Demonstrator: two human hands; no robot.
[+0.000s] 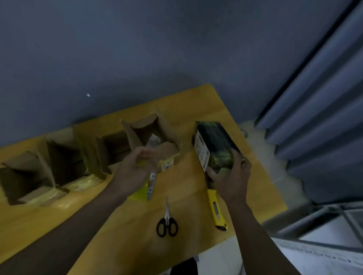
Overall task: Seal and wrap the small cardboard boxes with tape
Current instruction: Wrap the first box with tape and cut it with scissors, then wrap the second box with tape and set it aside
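Several small cardboard boxes stand in a row with their flaps up along the far edge of the wooden table [17, 225]; the nearest one [150, 132] is right in front of my hands, another [22, 175] is at the left end. My left hand [134, 168] grips a yellow packet [145, 186] just in front of that open box. My right hand [228, 179] holds a dark tape-wrapped box [213, 145] with a white label, lifted off the table at the right.
Black-handled scissors [167, 221] lie on the table below my hands. A yellow utility knife [217, 209] lies under my right wrist near the table's right edge. A metal rack [339, 235] and a grey curtain [349, 105] stand to the right.
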